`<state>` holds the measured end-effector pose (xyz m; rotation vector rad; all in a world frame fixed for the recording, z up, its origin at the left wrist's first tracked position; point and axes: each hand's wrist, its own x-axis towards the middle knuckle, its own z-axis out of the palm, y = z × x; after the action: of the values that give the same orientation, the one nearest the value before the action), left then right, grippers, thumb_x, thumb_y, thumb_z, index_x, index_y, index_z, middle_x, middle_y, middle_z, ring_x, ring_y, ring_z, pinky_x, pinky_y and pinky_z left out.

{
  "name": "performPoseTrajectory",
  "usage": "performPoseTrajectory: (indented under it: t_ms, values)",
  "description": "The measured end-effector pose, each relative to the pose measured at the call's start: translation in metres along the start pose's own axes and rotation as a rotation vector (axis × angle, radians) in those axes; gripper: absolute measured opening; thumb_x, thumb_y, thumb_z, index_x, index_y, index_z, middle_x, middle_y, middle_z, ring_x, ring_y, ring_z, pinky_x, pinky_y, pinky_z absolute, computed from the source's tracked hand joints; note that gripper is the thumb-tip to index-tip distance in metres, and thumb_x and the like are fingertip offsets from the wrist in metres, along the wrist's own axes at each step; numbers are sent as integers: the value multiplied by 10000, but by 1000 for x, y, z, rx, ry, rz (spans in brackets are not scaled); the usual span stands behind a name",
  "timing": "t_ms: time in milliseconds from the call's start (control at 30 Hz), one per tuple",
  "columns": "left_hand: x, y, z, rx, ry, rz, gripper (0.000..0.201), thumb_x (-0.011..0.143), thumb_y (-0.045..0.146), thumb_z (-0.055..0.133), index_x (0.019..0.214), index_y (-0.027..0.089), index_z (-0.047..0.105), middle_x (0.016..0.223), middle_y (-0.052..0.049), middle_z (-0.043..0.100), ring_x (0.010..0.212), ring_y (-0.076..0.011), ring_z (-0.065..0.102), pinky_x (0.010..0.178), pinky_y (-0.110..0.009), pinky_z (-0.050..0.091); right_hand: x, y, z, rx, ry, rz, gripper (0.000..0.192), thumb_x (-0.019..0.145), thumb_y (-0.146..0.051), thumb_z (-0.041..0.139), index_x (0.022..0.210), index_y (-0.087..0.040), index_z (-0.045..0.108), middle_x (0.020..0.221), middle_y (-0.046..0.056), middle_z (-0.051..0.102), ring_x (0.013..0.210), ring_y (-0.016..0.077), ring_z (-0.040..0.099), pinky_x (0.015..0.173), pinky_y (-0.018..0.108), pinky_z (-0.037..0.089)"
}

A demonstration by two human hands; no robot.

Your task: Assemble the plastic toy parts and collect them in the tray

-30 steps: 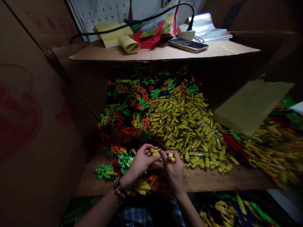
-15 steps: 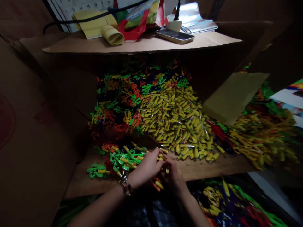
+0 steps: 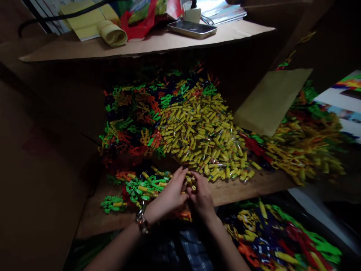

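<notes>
Across the cardboard work surface [image 3: 254, 186] spreads the biggest thing in view — a heap of small plastic parts. Its middle is a dense pile of yellow tubes [image 3: 203, 131], with tangled green, orange and dark pieces [image 3: 132, 124] to the left and more mixed parts [image 3: 307, 139] blurred off to the right. Above it a cardboard shelf [image 3: 158, 43] carries a phone [image 3: 191, 29], a yellow roll [image 3: 112, 33] and a red-edged bag [image 3: 139, 19]. A loose tan cardboard flap [image 3: 270, 101] leans over the right part of the heap. Below the table edge, at lower right, lies another mass of coloured parts [image 3: 282, 241].

Near the front edge sits a small cluster of green pieces with yellow tubes [image 3: 143, 186], just left of the hands. The left hand [image 3: 169, 195], a beaded bracelet [image 3: 141, 223] at its wrist, meets the right hand [image 3: 201, 195] fingertip to fingertip — both sets of fingers pinched together on a small yellow piece [image 3: 191, 182] held between them, just above the table's front edge.
</notes>
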<state>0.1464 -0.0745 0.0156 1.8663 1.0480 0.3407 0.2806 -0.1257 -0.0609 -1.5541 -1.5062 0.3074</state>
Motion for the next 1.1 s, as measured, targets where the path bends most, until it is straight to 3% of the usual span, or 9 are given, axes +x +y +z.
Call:
performPoseTrajectory:
  t_ms: [67,200,333,400,467,667,833,1000,1100]
  values:
    - [-14,2,2,174,94,70,674,698,67,559,1344,156,389,1416,-157,378,1297,-279,360,1066,-474,343,0,-1,1,5,33,24,412,727,-135,536,1131,-216,518,1005,89,614,950,264,564,820,450,489]
    - [-40,7,14,529,192,115,421,790,148,568,1207,185,516,1180,-98,571,1080,-281,488,929,-481,429,0,-1,2,56,100,71,272,727,-177,541,994,-225,533,918,60,620,867,230,590,774,392,503]
    - [-45,-2,24,722,228,109,263,845,93,484,1078,160,588,1070,-90,633,958,-260,515,827,-440,447,2,-2,-2,88,203,185,304,795,-238,557,1085,-210,470,948,55,600,833,182,603,730,315,512]
    - [-42,-8,24,747,273,135,274,857,76,460,1081,161,593,1071,-90,639,953,-250,512,827,-428,438,4,-3,-6,97,226,229,409,810,-255,562,1188,-197,418,976,63,596,840,175,600,722,299,511]
    - [-40,-12,23,744,302,153,289,868,105,465,1127,165,578,1068,-90,642,958,-246,513,827,-419,436,4,-2,-9,98,170,203,453,799,-221,540,1231,-190,407,973,66,600,834,177,598,717,304,510]
    - [-41,-18,34,833,389,178,365,852,67,458,1208,111,526,1094,-113,647,923,-260,557,783,-424,469,0,1,-11,77,-4,-32,290,636,-135,558,913,-217,594,873,60,621,864,250,568,812,445,477]
    - [-43,-27,39,612,438,223,469,856,21,388,1312,129,412,1173,-102,618,1058,-218,565,899,-377,479,4,-9,-7,134,-234,-256,400,650,-45,501,998,-226,580,1063,76,634,1033,237,554,873,402,484]
    - [-76,-28,18,531,560,331,447,855,25,396,1269,184,447,1216,-94,602,1182,-211,512,1001,-401,416,11,-10,-8,174,-316,-185,380,716,-13,466,994,-238,595,962,56,653,951,209,570,833,367,495]
    - [-112,-37,19,608,544,436,403,843,26,409,1201,178,511,1100,-93,665,1082,-227,568,958,-413,430,12,-2,-13,202,-259,-120,368,644,-27,497,948,-219,572,931,57,636,888,211,590,790,364,504]
